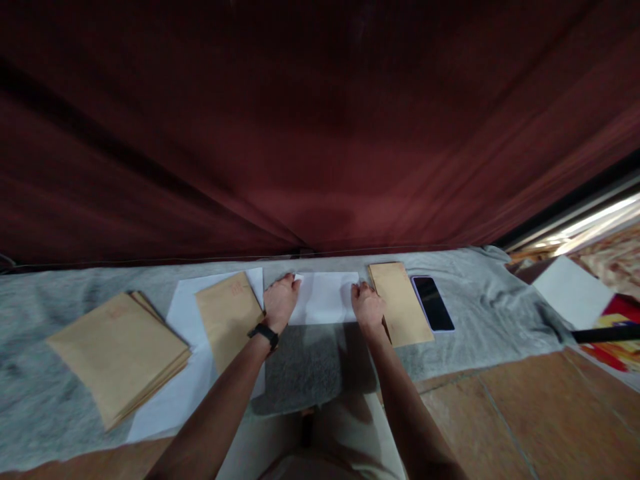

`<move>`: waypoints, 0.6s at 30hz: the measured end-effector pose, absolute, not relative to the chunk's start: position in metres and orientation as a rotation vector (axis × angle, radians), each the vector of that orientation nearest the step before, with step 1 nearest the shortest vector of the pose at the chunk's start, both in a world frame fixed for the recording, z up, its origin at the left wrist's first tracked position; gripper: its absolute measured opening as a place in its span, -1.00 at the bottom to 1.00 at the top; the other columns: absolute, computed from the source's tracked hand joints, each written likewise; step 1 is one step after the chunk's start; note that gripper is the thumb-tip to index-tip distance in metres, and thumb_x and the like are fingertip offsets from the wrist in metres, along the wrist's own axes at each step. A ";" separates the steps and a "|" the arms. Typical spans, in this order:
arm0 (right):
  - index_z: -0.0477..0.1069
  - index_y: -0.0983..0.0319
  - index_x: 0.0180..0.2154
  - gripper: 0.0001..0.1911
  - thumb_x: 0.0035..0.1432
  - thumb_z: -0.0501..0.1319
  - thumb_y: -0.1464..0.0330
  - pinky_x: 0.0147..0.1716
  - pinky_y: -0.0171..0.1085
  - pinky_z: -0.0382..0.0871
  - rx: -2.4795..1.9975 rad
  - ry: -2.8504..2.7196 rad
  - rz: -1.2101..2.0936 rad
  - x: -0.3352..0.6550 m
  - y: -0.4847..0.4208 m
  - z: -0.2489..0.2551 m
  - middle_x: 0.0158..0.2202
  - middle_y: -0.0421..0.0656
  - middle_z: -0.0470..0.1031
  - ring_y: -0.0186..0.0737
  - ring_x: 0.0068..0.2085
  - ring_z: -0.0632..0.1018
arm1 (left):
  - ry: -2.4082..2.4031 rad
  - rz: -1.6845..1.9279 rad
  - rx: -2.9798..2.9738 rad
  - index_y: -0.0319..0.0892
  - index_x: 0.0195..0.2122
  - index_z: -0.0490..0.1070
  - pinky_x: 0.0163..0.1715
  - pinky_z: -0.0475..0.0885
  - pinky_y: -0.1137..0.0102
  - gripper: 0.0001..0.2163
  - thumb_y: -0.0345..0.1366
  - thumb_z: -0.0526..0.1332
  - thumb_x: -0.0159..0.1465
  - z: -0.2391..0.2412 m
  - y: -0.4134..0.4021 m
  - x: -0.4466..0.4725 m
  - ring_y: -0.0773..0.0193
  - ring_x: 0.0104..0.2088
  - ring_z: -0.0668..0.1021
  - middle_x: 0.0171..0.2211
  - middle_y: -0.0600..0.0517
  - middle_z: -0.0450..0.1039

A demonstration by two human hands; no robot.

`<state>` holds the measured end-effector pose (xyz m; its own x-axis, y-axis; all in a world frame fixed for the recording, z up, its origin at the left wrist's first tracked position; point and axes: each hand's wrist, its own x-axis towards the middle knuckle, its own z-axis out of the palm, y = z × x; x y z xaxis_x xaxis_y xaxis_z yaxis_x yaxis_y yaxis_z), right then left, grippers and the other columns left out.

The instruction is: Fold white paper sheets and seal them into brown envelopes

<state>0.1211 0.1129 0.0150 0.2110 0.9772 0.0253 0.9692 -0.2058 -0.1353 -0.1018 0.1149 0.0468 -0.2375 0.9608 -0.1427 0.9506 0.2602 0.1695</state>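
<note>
A white sheet of paper [324, 298], apparently folded into a strip, lies flat between my two hands. My left hand [281, 301], with a black watch at the wrist, is closed on its left end, where a small corner stands up by the fingertips. Curled fingers of my right hand [368, 308] grip the right end; their undersides are hidden. Beside my left hand is a brown envelope [225, 307], resting on larger white paper [187, 317]. A narrow stack of brown envelopes [404, 303] sits right beside my right hand.
A pile of brown envelopes [117, 353] lies at the far left. A phone [433, 304] with a purple edge is on the right. Grey cloth [480, 293] covers the work surface, backed by a dark red curtain [320, 147]. Tiled floor [480, 413] shows at the lower right.
</note>
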 end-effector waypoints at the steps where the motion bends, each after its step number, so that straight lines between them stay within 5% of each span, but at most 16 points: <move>1: 0.50 0.34 -0.07 -0.61 0.47 0.01 0.21 -0.27 -0.27 0.41 -2.351 -1.893 0.100 0.121 0.114 0.015 -0.27 0.11 0.63 -0.08 -0.24 0.67 | 2.313 0.071 1.787 -0.15 0.02 0.48 -0.16 0.47 0.28 -0.62 -0.10 -0.05 0.47 0.046 0.116 -0.102 0.02 -0.11 0.66 -0.16 -0.18 0.63; 10: 0.44 0.37 0.00 -0.61 0.47 -0.01 0.24 -0.21 -0.22 0.43 -2.347 -1.854 0.154 0.119 0.114 0.019 -0.22 0.12 0.61 -0.06 -0.22 0.64 | 2.311 0.063 1.800 -0.21 0.05 0.42 -0.16 0.45 0.27 -0.62 -0.11 -0.07 0.50 0.048 0.115 -0.096 0.01 -0.13 0.67 -0.19 -0.23 0.62; 18: 0.27 0.35 0.28 -0.52 0.45 0.01 0.28 0.19 0.05 0.29 -1.704 -2.001 0.029 0.102 0.087 0.006 0.26 0.19 0.35 0.11 0.25 0.36 | 2.320 0.089 1.852 -0.24 0.04 0.41 -0.18 0.45 0.25 -0.62 -0.14 -0.10 0.51 0.044 0.114 -0.094 -0.02 -0.16 0.67 -0.22 -0.25 0.62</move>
<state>0.1020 0.0875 0.0058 -0.0848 0.9289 0.3605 0.9182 0.2133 -0.3338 -0.0943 0.1143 0.0437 -0.2133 0.9722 -0.0964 0.9620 0.2262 0.1531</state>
